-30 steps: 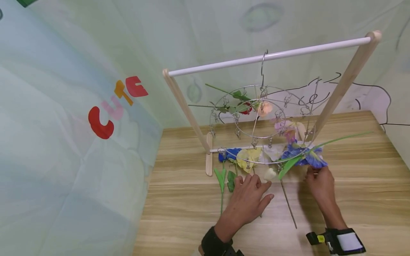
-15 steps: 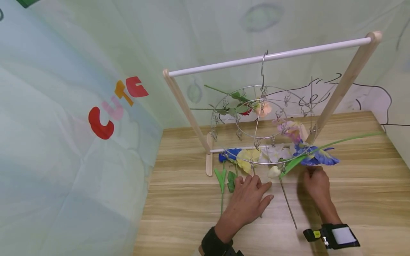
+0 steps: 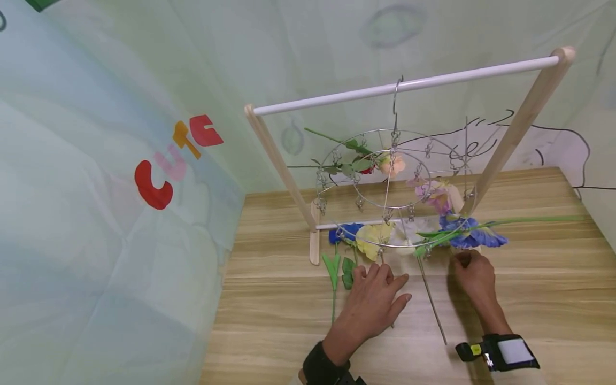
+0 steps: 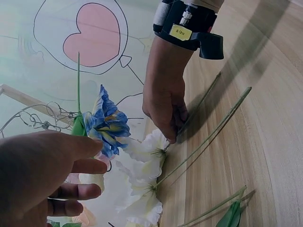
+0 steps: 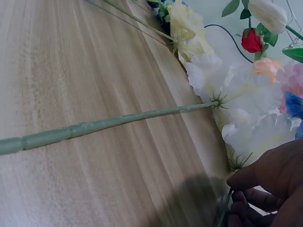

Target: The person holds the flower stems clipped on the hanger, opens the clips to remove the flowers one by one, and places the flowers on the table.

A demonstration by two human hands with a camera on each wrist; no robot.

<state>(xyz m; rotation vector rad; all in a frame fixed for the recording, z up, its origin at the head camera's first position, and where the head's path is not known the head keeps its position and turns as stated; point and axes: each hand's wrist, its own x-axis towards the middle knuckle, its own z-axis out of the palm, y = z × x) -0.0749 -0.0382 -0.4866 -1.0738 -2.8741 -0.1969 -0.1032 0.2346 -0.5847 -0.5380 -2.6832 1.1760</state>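
Note:
My right hand point(image 3: 476, 275) pinches the thin stem of a white flower point(image 5: 258, 137) between thumb and fingers, just under its bloom, low over the table. Another white flower point(image 5: 208, 78) lies beside it, its long green stem point(image 5: 118, 121) pointing towards me. My left hand point(image 3: 372, 297), fingers spread, is over the table near the stem of a yellow flower point(image 3: 372, 240) and holds nothing. Above the hands hangs a round wire clip hanger point(image 3: 395, 139). A blue iris point(image 3: 474, 232) and a white tulip point(image 5: 270, 14) hang from it, as do a red rose point(image 5: 252, 40) and a peach flower point(image 3: 392, 164).
A wooden stand point(image 3: 522, 117) with a white rod point(image 3: 332, 99) carries the hanger by its hook. A blue flower point(image 3: 348, 231) lies at the left by the stand's foot point(image 3: 314, 251). Behind the table point(image 3: 269, 299) is a printed cloth backdrop point(image 3: 308, 53).
My right hand has shifted slightly left, and a white bloom now shows at its fingertips. The hanging blue iris and hanger have swung a little; the white tulip has swung back. The left hand stays still.

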